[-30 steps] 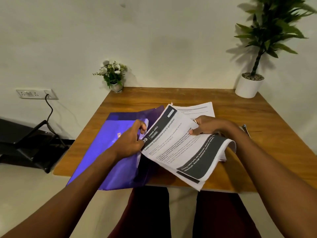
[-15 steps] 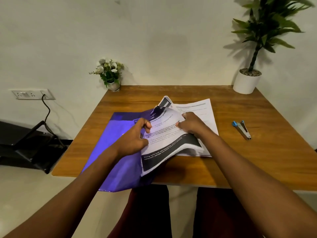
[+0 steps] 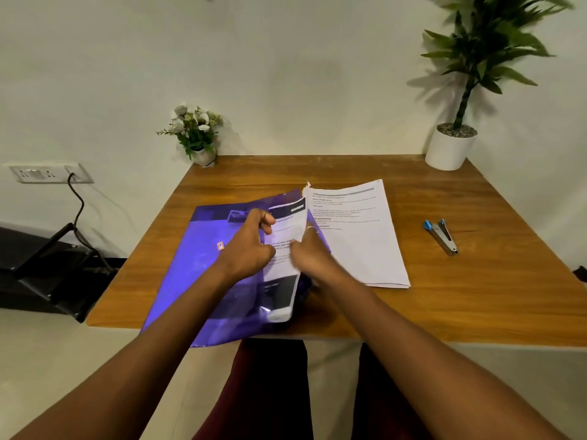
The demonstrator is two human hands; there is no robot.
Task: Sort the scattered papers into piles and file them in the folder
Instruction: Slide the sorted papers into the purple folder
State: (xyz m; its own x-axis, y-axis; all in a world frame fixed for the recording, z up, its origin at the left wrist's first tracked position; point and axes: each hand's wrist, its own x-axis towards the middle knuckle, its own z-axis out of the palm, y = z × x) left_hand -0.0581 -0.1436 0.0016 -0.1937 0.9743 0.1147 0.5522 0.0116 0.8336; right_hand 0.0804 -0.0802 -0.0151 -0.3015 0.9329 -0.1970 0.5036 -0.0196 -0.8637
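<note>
Sitting half inside the purple folder (image 3: 203, 265): printed sheets (image 3: 286, 249), white with dark header bands, long axis pointing away from the person, header at the far end. Print too blurred to read; folder bears a small orange logo (image 3: 220, 246). Left hand (image 3: 246, 246) pinches the folder's cover, right hand (image 3: 313, 254) seemingly grips the sheets' right edge. Paper stack (image 3: 359, 236) lies just right of the folder.

A wooden tabletop (image 3: 444, 296) stands against the wall. A purple folder (image 3: 209, 268) lies on its near left part, its near corner hanging over the front edge. Just right of it lies a flat pile of printed papers (image 3: 359, 242). A stapler (image 3: 441, 236) lies well apart to the right. Potted flowers (image 3: 203, 154) stand at the far left corner, a potted plant (image 3: 449, 150) at the far right.
</note>
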